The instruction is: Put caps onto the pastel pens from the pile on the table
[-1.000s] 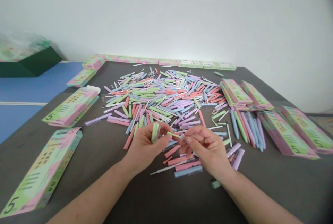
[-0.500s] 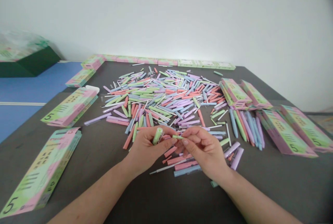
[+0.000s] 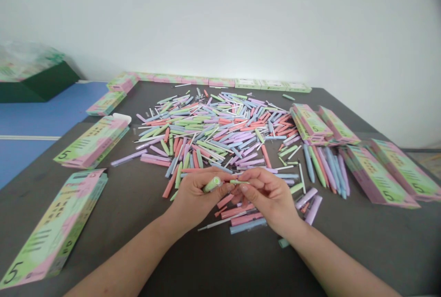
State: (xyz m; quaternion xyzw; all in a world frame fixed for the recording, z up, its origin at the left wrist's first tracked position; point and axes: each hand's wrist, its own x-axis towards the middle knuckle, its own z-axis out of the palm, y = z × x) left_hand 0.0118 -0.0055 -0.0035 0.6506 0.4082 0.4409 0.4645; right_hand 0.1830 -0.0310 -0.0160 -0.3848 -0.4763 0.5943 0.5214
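Over the near edge of the pile, my left hand [image 3: 189, 200] is closed, with a light green pen tube [image 3: 212, 184] tucked in it, one round end facing up. Its thumb and fingertips also pinch one end of a small, thin green pen part [image 3: 235, 181]. My right hand [image 3: 270, 198] is closed too, its thumb and forefinger on the other end of that part. Below the hands lie pink pen tubes [image 3: 246, 219], a blue tube [image 3: 248, 226] and a thin white refill [image 3: 214, 225]. Purple tubes [image 3: 313, 209] rest beside my right wrist.
A wide heap of pastel pen parts [image 3: 220, 127] covers the middle of the dark table [image 3: 220, 269]. Several assembled-looking pens [image 3: 325, 166] lie in a row at right, beside printed boxes [image 3: 382, 177]. More boxes [image 3: 51, 228] stand at left and along the back. A dark green bin [image 3: 37, 83] sits far left.
The green tube in my left hand has tilted, its round end now turned more to the right and toward me. The small part between my fingertips has shifted slightly right.
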